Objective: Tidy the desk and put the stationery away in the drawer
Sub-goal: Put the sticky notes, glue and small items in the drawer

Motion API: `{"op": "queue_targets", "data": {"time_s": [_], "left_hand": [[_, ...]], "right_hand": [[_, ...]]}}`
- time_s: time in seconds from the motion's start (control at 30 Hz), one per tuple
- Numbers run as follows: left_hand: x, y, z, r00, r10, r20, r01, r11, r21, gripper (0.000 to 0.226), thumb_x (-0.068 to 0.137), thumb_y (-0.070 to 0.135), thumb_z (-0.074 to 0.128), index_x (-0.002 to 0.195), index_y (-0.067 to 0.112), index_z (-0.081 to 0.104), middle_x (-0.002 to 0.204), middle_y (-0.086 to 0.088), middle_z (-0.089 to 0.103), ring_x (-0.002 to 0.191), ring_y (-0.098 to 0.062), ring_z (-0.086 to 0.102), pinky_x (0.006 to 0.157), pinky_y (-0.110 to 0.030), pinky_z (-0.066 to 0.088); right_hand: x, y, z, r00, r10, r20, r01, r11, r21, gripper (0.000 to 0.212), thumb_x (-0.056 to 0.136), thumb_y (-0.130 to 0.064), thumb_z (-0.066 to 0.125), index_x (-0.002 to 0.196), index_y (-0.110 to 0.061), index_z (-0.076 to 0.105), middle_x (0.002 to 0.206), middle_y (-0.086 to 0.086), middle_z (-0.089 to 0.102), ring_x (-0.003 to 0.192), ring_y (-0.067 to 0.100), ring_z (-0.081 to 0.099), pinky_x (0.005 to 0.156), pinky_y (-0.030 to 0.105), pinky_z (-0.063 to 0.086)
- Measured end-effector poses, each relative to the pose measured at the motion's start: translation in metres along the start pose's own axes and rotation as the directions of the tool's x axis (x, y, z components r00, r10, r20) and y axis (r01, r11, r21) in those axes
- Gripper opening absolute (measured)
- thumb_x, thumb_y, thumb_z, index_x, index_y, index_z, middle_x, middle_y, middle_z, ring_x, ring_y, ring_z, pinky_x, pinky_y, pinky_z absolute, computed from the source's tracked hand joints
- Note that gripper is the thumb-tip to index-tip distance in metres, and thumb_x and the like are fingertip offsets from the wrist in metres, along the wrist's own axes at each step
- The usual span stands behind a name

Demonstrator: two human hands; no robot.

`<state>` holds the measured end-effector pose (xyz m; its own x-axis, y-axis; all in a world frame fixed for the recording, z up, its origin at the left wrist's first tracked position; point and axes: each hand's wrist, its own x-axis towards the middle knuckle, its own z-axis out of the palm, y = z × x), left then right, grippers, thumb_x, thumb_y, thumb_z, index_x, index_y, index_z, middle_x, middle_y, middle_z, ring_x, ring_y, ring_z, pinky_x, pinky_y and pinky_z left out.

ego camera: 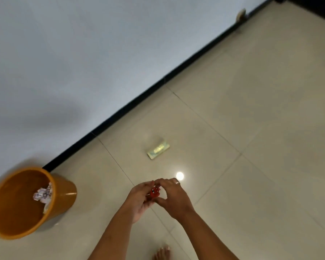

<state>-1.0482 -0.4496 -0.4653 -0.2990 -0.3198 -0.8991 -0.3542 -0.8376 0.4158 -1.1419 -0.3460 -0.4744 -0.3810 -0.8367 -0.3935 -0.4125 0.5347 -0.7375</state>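
A small red object (154, 192) with dark markings sits between my two hands, low in the middle of the view; it is too small and blurred to name. My left hand (139, 201) cups it from the left and below. My right hand (174, 197), with a ring on one finger, closes over it from the right. A small pale green rectangular packet (158, 150) lies flat on the tiled floor, beyond my hands. No desk or drawer is in view.
An orange plastic bin (62, 196) stands at the left by the wall, with crumpled paper (43, 196) inside. A black skirting strip (158, 81) runs along the grey wall. Beige floor tiles (251, 147) fill the right. My bare foot (161, 253) shows at the bottom edge.
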Motion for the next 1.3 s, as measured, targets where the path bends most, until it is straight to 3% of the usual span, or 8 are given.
{"op": "queue_targets", "data": {"time_s": [0.23, 0.37, 0.6, 0.9, 1.0, 1.1, 1.17, 1.3], "left_hand": [[0.031, 0.067, -0.054, 0.984, 0.071, -0.163, -0.09, 0.99, -0.111, 0.017, 0.089, -0.005, 0.058, 0.105, -0.002, 0.063, 0.087, -0.015, 0.066, 0.077, -0.02, 0.064, 0.061, -0.022, 0.056], [0.078, 0.087, -0.079, 0.957, 0.067, -0.281, -0.109, 0.985, -0.136, 0.014, 0.089, -0.008, 0.055, 0.093, 0.005, 0.061, 0.082, -0.008, 0.062, 0.072, -0.015, 0.058, 0.056, -0.016, 0.053], [0.154, 0.076, -0.099, 0.952, -0.029, -0.305, -0.039, 0.976, -0.216, 0.013, 0.093, -0.004, 0.05, 0.096, 0.004, 0.06, 0.084, -0.011, 0.062, 0.074, -0.018, 0.059, 0.069, -0.026, 0.051], [0.28, 0.039, -0.099, 0.958, -0.063, -0.28, -0.016, 0.963, -0.271, 0.018, 0.094, -0.004, 0.049, 0.096, 0.006, 0.064, 0.095, -0.012, 0.065, 0.085, -0.02, 0.063, 0.074, -0.028, 0.053], [0.304, 0.03, -0.103, 0.96, -0.074, -0.268, -0.01, 0.954, -0.301, 0.022, 0.093, -0.007, 0.049, 0.102, 0.006, 0.063, 0.099, -0.012, 0.066, 0.09, -0.02, 0.065, 0.074, -0.028, 0.052], [0.309, 0.023, -0.106, 0.958, -0.084, -0.273, -0.013, 0.941, -0.338, 0.026, 0.092, -0.01, 0.048, 0.106, 0.006, 0.061, 0.102, -0.012, 0.066, 0.092, -0.022, 0.066, 0.073, -0.03, 0.053], [0.303, 0.022, -0.105, 0.953, -0.093, -0.29, -0.026, 0.924, -0.382, 0.025, 0.091, -0.012, 0.048, 0.105, 0.006, 0.06, 0.1, -0.011, 0.064, 0.09, -0.023, 0.065, 0.074, -0.031, 0.053], [0.265, 0.028, -0.097, 0.944, -0.111, -0.312, -0.046, 0.889, -0.455, 0.024, 0.091, -0.012, 0.048, 0.104, 0.005, 0.059, 0.096, -0.012, 0.063, 0.088, -0.023, 0.065, 0.076, -0.034, 0.053]], "right_hand": [[0.1, -0.041, -0.014, 0.992, 0.01, 0.123, 0.0, 0.997, -0.074, 0.058, 0.078, -0.034, 0.074, 0.13, -0.034, 0.047, 0.125, -0.015, 0.051, 0.121, 0.005, 0.035, 0.089, 0.016, 0.035], [0.166, -0.007, -0.009, 0.981, 0.11, 0.161, -0.046, 0.933, -0.357, 0.05, 0.088, -0.026, 0.064, 0.133, -0.028, 0.043, 0.13, -0.008, 0.05, 0.125, 0.017, 0.037, 0.092, 0.026, 0.04], [0.245, 0.059, 0.027, 0.968, 0.195, 0.159, -0.047, 0.763, -0.645, 0.05, 0.089, -0.005, 0.046, 0.135, -0.025, 0.039, 0.133, -0.003, 0.047, 0.127, 0.022, 0.039, 0.08, 0.031, 0.047], [0.341, 0.166, 0.077, 0.97, 0.136, 0.204, 0.101, 0.537, -0.838, 0.071, 0.089, -0.008, 0.052, 0.148, -0.024, 0.018, 0.151, -0.002, 0.027, 0.14, 0.023, 0.026, 0.101, 0.039, 0.035], [0.357, 0.191, 0.084, 0.967, 0.103, 0.232, 0.155, 0.485, -0.86, 0.065, 0.087, -0.012, 0.056, 0.144, -0.026, 0.026, 0.147, 0.0, 0.034, 0.138, 0.024, 0.031, 0.105, 0.043, 0.03], [0.362, 0.198, 0.085, 0.979, 0.049, 0.2, 0.159, 0.437, -0.885, 0.059, 0.077, -0.021, 0.071, 0.131, -0.021, 0.046, 0.126, 0.004, 0.055, 0.117, 0.026, 0.056, 0.096, 0.043, 0.042], [0.356, 0.192, 0.083, 0.979, 0.08, 0.188, 0.133, 0.45, -0.883, 0.061, 0.075, -0.031, 0.072, 0.128, -0.017, 0.046, 0.119, 0.003, 0.056, 0.105, 0.025, 0.061, 0.089, 0.04, 0.044], [0.334, 0.158, 0.067, 0.938, 0.252, 0.238, 0.019, 0.648, -0.761, 0.06, 0.079, -0.037, 0.065, 0.126, -0.014, 0.034, 0.119, 0.004, 0.054, 0.105, 0.027, 0.058, 0.072, 0.033, 0.041]]}}
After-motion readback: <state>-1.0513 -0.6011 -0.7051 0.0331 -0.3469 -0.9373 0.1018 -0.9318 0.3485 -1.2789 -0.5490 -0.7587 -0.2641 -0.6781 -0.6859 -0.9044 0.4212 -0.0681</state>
